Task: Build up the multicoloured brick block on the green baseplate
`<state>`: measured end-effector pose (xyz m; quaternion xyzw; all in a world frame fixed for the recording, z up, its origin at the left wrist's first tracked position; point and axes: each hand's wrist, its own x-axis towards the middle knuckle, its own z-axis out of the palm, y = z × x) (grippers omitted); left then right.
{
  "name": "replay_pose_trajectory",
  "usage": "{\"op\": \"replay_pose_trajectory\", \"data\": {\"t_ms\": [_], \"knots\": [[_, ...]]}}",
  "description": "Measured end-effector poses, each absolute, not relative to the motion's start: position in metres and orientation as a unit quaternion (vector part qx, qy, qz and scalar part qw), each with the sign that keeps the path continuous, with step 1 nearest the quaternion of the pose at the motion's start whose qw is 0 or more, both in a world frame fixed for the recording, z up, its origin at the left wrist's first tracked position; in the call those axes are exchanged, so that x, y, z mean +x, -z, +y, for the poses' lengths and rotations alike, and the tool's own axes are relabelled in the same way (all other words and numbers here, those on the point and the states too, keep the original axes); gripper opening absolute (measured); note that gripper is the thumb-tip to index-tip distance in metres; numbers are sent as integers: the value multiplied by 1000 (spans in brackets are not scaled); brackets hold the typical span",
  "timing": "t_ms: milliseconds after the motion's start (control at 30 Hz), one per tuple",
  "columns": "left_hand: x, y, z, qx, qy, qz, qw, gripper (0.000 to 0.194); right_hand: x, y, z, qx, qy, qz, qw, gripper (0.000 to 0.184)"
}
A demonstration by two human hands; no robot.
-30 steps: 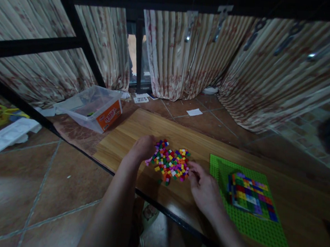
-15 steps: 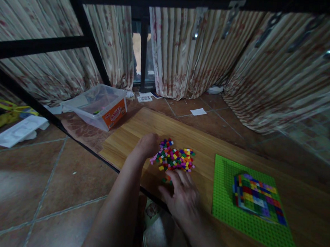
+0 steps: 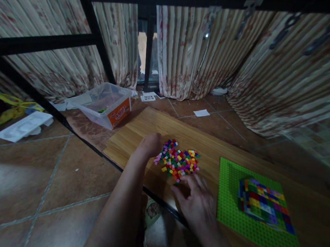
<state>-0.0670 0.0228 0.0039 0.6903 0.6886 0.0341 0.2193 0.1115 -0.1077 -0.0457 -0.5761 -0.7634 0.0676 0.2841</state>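
Observation:
A loose pile of small coloured toy bricks [image 3: 176, 160] lies on the wooden board. My left hand [image 3: 150, 144] is at the pile's left edge, its back towards me; the fingers are hidden behind it. At the near right edge of the pile, my right hand [image 3: 196, 197] has its thumb and curved fingers apart, with the fingertips close to a few bricks. Farther right, a green studded baseplate [image 3: 228, 207] carries a block of multicoloured bricks [image 3: 266, 204] built in layers.
The wooden tabletop [image 3: 142, 125] has a dark front edge. A clear plastic box [image 3: 106, 104] with an orange label stands beyond its left end. White moulded packaging [image 3: 23, 126] lies on the tiled floor. Black metal bars [image 3: 97, 39] cross in front of striped curtains [image 3: 187, 53].
My right hand has shifted right along the pile's near edge, and a few bricks there now lie farther right. My left hand has stayed by the pile. The view has turned slightly left.

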Motion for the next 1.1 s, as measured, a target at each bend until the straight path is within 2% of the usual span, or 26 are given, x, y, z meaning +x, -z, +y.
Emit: {"op": "replay_pose_trajectory", "data": {"t_ms": [200, 333, 467, 667, 867, 967, 1100], "knots": [[-68, -4, 22, 689, -35, 690, 219, 31, 116, 50, -99, -600, -46, -757, 254, 10], [-68, -5, 21, 694, -35, 686, 216, 30, 114, 48, -95, -580, -51, -761, 286, 8], [-69, -3, 22, 696, -36, 685, 215, 29, 98, 45, -93, -531, -56, -787, 307, 20], [-67, -1, 24, 698, -38, 683, 210, 27, 74, 44, -83, -523, -50, -805, 275, 29], [-68, -2, 25, 709, -44, 673, 207, 31, 66, 44, -75, -533, -48, -797, 280, 13], [-72, 0, 27, 712, -58, 668, 208, 34, 64, 38, -74, -528, -63, -792, 298, 7], [-75, -4, 32, 669, -151, 696, 215, 39, 73, 23, -76, -532, -130, -748, 375, 13]]}}
